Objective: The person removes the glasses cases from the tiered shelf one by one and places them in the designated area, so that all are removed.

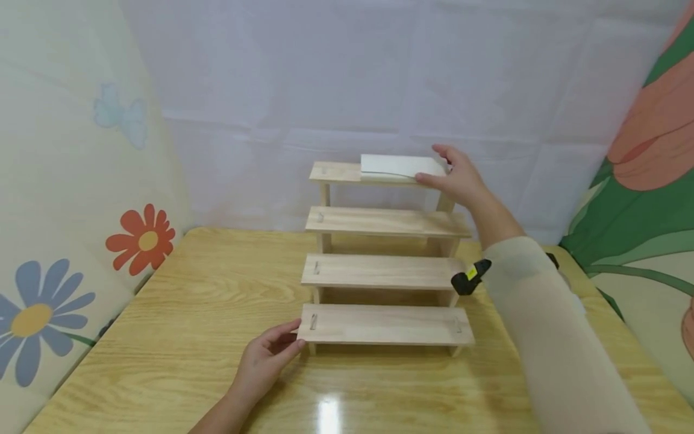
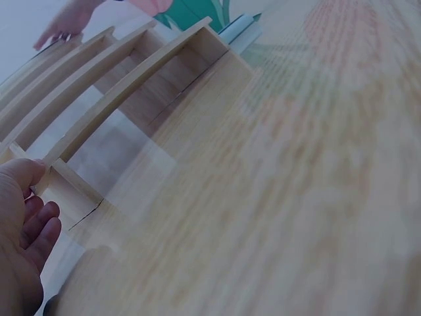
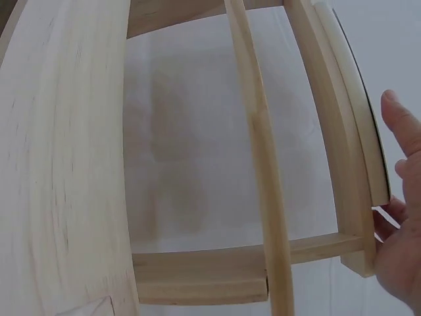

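A pale wooden stand of several steps (image 1: 379, 325) stands on the wood-grain table (image 1: 217, 289). My left hand (image 1: 265, 355) pinches the left end of its lowest step, thumb at the board's edge in the left wrist view. A flat white rectangular piece (image 1: 398, 164), with a thin dark line along its front, lies on the right part of the top step. My right hand (image 1: 458, 175) is spread around that piece's right end. In the right wrist view the thumb (image 3: 400, 122) stands off the white piece, while other fingers are by the end of the step.
A white cloth (image 1: 352, 72) hangs behind the stand. Flower-printed panels (image 1: 49, 181) flank the table on both sides. A black wrist device (image 1: 470, 277) sits on the right sleeve (image 1: 547, 319). A light blue object (image 2: 240, 33) shows past the stand's far end.
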Action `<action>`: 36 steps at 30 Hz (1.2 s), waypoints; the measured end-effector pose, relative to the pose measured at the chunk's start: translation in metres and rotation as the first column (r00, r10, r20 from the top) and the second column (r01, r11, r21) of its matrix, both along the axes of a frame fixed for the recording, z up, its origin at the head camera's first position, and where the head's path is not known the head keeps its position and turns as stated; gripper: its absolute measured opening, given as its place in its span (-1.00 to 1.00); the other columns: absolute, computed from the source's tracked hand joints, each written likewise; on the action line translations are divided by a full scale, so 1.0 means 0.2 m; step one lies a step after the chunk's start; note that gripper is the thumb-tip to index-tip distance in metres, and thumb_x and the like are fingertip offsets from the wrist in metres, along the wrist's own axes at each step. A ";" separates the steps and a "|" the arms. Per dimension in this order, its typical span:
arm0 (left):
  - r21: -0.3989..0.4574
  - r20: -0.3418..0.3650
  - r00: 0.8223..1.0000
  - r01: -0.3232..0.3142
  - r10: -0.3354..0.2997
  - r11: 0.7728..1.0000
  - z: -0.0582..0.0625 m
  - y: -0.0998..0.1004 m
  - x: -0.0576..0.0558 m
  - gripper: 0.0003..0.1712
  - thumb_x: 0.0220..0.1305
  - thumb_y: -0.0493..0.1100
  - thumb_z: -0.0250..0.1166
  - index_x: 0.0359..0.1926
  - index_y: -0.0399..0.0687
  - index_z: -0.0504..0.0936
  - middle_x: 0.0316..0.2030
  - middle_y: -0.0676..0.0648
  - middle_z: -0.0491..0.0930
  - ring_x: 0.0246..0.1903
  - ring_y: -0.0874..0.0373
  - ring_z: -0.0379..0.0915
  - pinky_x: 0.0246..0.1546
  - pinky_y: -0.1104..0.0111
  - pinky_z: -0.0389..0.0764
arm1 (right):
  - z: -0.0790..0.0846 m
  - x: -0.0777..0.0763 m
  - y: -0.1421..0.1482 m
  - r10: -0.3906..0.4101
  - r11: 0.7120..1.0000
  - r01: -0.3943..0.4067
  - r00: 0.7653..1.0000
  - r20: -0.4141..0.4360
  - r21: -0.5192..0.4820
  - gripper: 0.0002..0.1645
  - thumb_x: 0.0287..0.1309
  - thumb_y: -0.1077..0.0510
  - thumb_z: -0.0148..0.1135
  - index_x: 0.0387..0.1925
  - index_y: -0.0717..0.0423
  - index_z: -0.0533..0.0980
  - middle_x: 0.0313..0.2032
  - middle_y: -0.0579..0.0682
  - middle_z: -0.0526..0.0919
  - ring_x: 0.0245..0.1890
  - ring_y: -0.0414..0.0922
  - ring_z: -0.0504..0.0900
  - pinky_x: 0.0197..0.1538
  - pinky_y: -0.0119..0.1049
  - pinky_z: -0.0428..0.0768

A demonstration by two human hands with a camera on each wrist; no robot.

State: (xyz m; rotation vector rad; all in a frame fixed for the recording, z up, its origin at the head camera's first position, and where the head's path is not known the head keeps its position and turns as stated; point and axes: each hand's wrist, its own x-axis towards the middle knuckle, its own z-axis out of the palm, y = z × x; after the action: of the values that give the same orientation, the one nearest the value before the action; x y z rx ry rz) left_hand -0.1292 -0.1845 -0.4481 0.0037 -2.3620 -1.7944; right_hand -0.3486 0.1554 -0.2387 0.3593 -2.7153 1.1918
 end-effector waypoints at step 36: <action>-0.001 0.023 1.000 0.005 -0.005 1.000 0.01 0.01 0.00 -0.59 0.15 -0.34 0.40 0.05 -0.29 0.64 -0.02 -0.27 0.66 -0.25 0.45 0.54 -0.21 0.57 0.66 | -0.05 0.01 -0.03 -0.021 0.995 0.022 1.000 -0.014 0.094 -0.05 -0.02 -0.14 0.49 0.38 -0.01 0.32 0.37 0.18 0.27 0.32 0.14 0.27 0.42 0.08 0.26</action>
State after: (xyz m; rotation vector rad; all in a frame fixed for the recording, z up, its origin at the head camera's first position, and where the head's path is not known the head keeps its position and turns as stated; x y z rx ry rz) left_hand -0.1299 -0.1821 -0.4468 0.0178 -2.3804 -1.8056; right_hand -0.3463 0.1500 -0.2479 0.3476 -2.7632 1.0545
